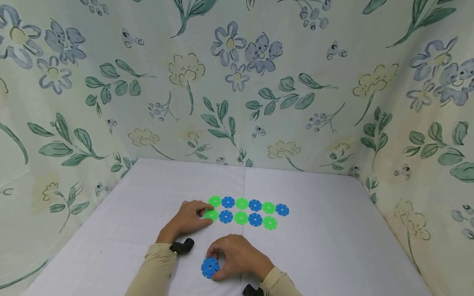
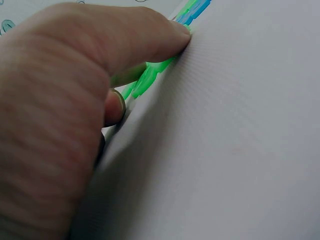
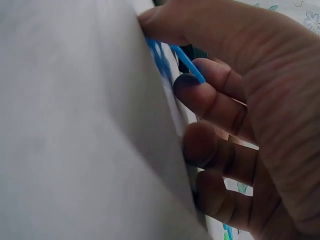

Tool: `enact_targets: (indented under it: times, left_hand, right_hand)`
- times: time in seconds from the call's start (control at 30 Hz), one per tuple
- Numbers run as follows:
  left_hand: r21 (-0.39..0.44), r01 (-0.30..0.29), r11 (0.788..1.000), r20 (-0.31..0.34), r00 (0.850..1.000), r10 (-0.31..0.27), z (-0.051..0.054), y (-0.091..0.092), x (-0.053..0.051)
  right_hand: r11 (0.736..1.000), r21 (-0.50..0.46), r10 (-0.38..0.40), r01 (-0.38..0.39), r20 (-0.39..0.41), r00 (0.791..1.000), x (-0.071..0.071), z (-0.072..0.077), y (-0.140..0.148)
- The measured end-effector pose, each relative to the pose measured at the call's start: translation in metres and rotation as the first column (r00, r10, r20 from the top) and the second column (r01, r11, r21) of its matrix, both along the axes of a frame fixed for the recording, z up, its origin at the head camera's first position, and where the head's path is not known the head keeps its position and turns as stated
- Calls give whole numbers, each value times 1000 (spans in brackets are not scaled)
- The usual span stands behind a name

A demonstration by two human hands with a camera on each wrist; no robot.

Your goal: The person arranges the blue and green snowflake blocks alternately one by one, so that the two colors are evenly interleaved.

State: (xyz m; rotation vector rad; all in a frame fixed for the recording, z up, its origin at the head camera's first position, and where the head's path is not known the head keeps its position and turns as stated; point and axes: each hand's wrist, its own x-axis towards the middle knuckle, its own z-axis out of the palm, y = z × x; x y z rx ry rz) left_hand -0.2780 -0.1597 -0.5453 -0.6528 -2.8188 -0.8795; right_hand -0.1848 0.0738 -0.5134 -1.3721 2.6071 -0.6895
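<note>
My left hand (image 1: 190, 218) rests at the left end of two rows of notched plastic discs. Its thumb and index finger pinch the green disc (image 1: 212, 215) at the start of the nearer row; the left wrist view shows that green disc (image 2: 146, 81) partly hidden by the fingers. Closer to me, my right hand (image 1: 238, 257) holds a blue disc (image 1: 210, 268) by its edge, between thumb and fingers. In the right wrist view this blue disc (image 3: 189, 65) appears tilted edge-on, with more blue (image 3: 159, 57) low beside it.
Green and blue discs alternate along both rows, from a green disc (image 1: 214, 201) to a blue disc (image 1: 282, 210) in the farther one. The nearer row ends at a green disc (image 1: 270, 223). A white cloth (image 1: 326, 246) covers the table, and floral fabric (image 1: 259, 123) hangs around it.
</note>
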Motion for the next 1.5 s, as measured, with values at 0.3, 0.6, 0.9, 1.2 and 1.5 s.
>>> enact_targets:
  times: [0.3,0.6,0.9,1.2,1.5]
  left_hand:
    - [-4,1,1000,-1,1000,-1,2,1,1]
    - [-4,3,1000,8,1000,-3,2,1,0]
    - [-14,13,1000,-8,1000,-13,2,1,0]
    - [-1,17,1000,-7,1000,-17,3,1,2]
    - [-8,7,1000,5,1000,-7,4,1,1]
  right_hand:
    - [999,-37,-4,5,28,1000,-1,1,1]
    - [998,-58,-33,36,51,998,-1,6,4]
    - [994,-85,-70,75,60,996,-3,14,10]
    - [977,-120,-160,179,156,975,-13,23,29]
    - [950,-189,-234,250,103,967,-22,36,51]
